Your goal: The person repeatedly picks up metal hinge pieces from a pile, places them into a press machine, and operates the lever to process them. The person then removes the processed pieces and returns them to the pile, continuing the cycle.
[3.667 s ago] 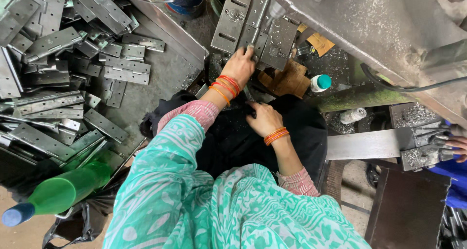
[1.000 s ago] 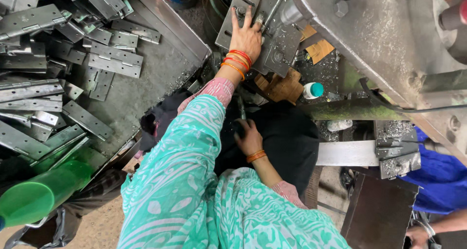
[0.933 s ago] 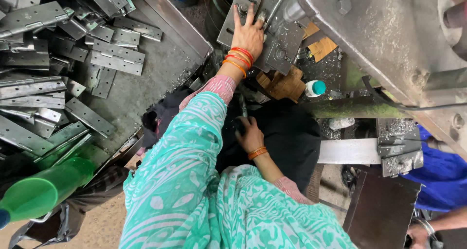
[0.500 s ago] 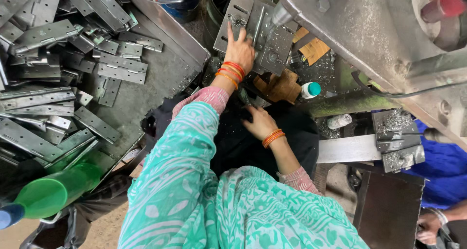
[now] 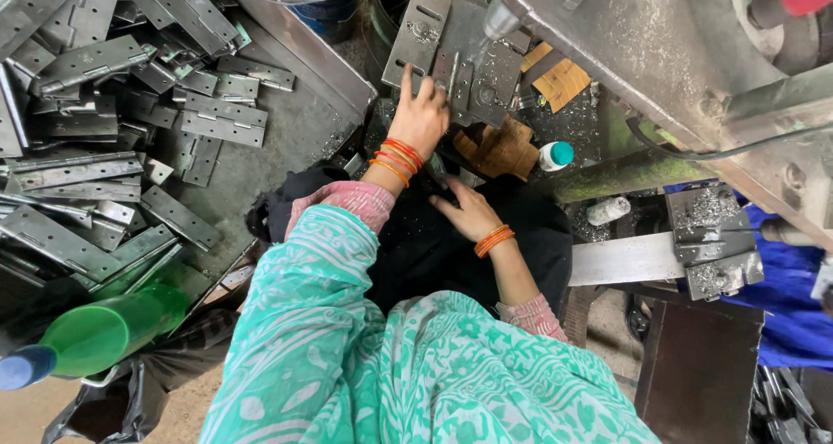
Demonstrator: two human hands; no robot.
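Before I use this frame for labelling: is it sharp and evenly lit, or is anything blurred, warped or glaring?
Head view: soft, even light, no harsh shadows; the left hand on the metal plate and the hinges are sharp; pale sheen on the machine body; the green bottle at the edge looks stretched by the wide lens; the right hand lies against dark cloth.

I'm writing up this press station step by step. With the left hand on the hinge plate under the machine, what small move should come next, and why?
Probably a slight nudge of the hinge plate to seat it squarely. The left hand lies spread flat on it with fingers open, not gripping, while the right hand rests low on the dark cloth, holding nothing I can see.
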